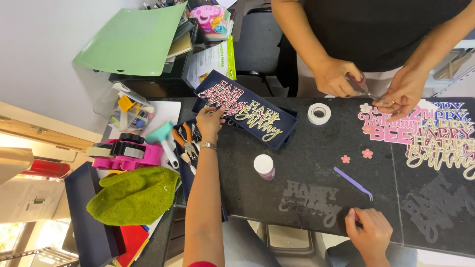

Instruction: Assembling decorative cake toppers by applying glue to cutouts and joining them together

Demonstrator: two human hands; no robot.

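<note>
Nearest, the person's right hand (370, 230) rests loosely curled on the black table's (307, 148) near edge, grasping nothing. Farther off, the left hand (209, 122) pinches a pink paper cutout (225, 94) in a navy box (284, 129); tugging could tear its thin lettering. Opposite, a co-worker's hands (368, 84) work with tweezers.

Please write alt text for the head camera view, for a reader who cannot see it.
The person's left hand touches cake toppers in a navy box on a black table; the right hand rests near a grey cutout. Opposite, another person's hands hold tweezers.
</note>
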